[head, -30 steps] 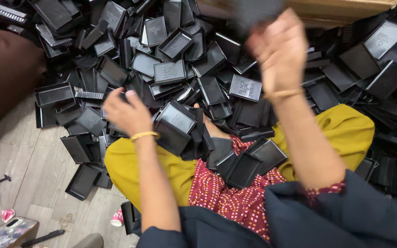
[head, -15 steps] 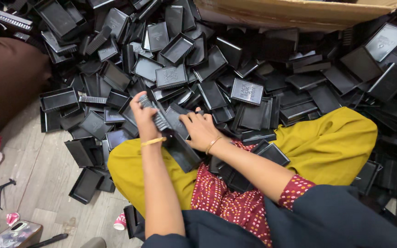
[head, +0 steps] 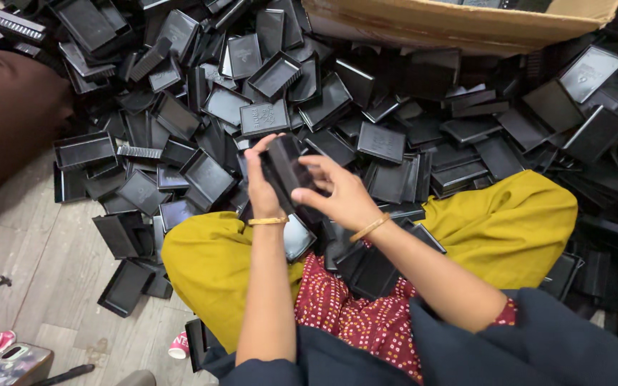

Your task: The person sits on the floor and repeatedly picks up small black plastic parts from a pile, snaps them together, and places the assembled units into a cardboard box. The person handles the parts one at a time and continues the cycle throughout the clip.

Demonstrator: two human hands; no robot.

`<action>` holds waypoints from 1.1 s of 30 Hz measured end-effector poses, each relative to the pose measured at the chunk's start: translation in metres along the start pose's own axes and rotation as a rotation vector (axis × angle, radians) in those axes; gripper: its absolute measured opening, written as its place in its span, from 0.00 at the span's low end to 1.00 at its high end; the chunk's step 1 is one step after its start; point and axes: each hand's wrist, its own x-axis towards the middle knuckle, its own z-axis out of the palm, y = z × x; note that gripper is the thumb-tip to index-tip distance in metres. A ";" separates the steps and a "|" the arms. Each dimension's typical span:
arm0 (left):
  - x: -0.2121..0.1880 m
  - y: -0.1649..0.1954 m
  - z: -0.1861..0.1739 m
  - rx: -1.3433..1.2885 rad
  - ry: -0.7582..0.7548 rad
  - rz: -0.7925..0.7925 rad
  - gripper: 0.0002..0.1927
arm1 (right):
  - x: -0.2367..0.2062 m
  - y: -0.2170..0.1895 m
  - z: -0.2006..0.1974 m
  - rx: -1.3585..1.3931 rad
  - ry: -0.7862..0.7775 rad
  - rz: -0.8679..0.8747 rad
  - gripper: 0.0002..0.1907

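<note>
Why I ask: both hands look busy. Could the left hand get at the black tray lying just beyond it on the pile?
Probably yes: the left hand sits close to that black tray, nothing lying between, but it first must let go of the black piece it grips.

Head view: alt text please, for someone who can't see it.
Both hands, left hand and right hand, grip one black plastic tray above a lap in yellow trousers. A heap of black trays covers the floor ahead, beside a cardboard box.
</note>
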 end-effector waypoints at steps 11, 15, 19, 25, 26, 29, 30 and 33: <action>-0.001 0.023 0.009 0.466 -0.105 0.228 0.33 | -0.005 0.006 -0.018 0.175 -0.220 0.325 0.27; -0.004 0.033 0.015 0.948 0.185 0.508 0.33 | -0.017 -0.003 -0.011 0.125 -0.116 0.133 0.24; -0.010 0.032 0.030 1.001 0.343 0.527 0.33 | -0.032 -0.012 0.008 -0.231 0.162 -0.157 0.20; -0.003 0.031 0.019 1.045 0.343 0.433 0.32 | -0.007 -0.039 -0.019 -0.302 -0.043 0.151 0.16; 0.004 0.033 0.010 1.102 0.318 0.471 0.31 | 0.009 -0.048 -0.033 -0.274 0.037 -0.095 0.16; 0.029 0.049 -0.029 1.641 0.564 0.368 0.27 | 0.059 -0.075 -0.092 1.033 -0.009 -0.393 0.12; 0.039 0.055 -0.045 1.742 0.579 0.279 0.26 | 0.060 -0.075 -0.106 0.875 0.194 -0.351 0.13; 0.056 0.060 -0.073 1.897 0.532 -0.024 0.25 | 0.067 -0.055 -0.124 0.622 0.290 -0.258 0.18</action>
